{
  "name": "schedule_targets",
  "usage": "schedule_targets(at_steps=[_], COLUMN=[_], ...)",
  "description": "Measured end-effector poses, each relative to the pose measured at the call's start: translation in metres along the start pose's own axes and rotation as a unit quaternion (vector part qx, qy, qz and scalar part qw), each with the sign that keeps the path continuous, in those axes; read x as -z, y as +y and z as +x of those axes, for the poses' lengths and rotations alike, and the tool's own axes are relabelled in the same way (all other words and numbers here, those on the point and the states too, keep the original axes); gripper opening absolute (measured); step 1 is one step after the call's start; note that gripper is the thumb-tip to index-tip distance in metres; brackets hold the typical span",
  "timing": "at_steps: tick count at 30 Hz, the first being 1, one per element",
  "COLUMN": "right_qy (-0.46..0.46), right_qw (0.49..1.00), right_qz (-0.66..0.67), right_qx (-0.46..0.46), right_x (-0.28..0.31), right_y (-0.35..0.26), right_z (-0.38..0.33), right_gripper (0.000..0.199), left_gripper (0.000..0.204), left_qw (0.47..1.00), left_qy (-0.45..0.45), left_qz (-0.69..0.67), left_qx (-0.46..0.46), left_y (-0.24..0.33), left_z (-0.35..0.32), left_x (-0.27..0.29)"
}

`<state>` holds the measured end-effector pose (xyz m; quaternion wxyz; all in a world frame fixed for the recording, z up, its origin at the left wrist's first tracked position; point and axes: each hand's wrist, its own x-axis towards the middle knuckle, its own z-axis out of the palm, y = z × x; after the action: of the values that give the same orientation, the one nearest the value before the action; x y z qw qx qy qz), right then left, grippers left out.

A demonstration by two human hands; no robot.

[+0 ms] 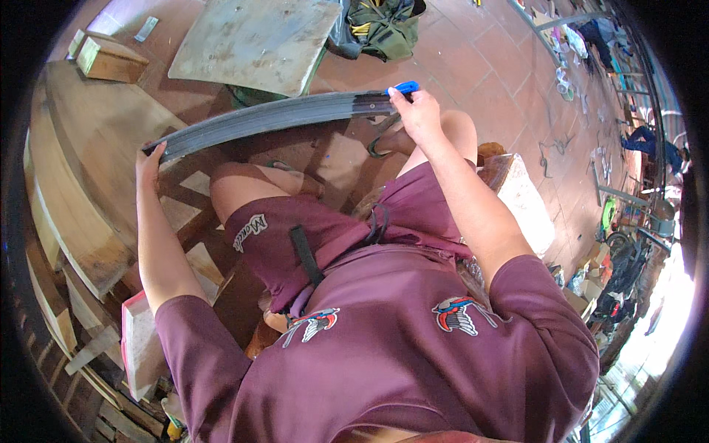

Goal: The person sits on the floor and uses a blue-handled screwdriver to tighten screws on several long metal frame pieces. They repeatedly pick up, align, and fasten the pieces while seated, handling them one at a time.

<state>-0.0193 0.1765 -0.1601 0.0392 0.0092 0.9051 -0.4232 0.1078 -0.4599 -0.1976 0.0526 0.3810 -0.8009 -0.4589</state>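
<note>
Wooden boards (96,140) lie beneath and to the left of the left hand (150,166), which clasps the left end of a long grooved grey strip (269,122), thumb over its face. The strip spans the gap between the hands; its curve may owe something to the lens. Beyond it, between the hands, stands a worn square-topped table (251,44), then a green bag (395,33). The right hand (419,117) grips the strip's darker right end together with a blue object (405,88), kind unclear. Steadying the strip two-handed seems the step in hand; the next move likely calls for firm, even grips.
</note>
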Motion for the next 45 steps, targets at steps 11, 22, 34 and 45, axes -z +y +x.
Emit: schedule_targets(at_steps=[11, 22, 34, 45], right_qy=[0.005, 0.034, 0.081, 0.074], right_qw=[0.993, 0.999, 0.996, 0.997], right_qz=[0.105, -0.001, -0.025, -0.004], right_qx=[-0.053, 0.025, -0.02, -0.032], right_x=[-0.029, -0.03, -0.035, -0.036], right_y=[0.016, 0.003, 0.012, 0.006], right_z=[-0.018, -0.053, -0.02, -0.032], right_gripper=[0.029, 0.037, 0.037, 0.038], left_gripper=[0.092, 0.067, 0.081, 0.09], left_qw=[0.878, 0.82, 0.825, 0.828], left_qy=[0.25, -0.156, -0.185, -0.218], left_qz=[0.334, 0.383, 0.412, 0.425], left_qx=[-0.236, -0.394, -0.341, -0.294], left_y=[0.046, 0.167, 0.181, 0.192], left_z=[-0.02, -0.164, -0.167, -0.168], left_x=[-0.037, -0.238, -0.241, -0.236])
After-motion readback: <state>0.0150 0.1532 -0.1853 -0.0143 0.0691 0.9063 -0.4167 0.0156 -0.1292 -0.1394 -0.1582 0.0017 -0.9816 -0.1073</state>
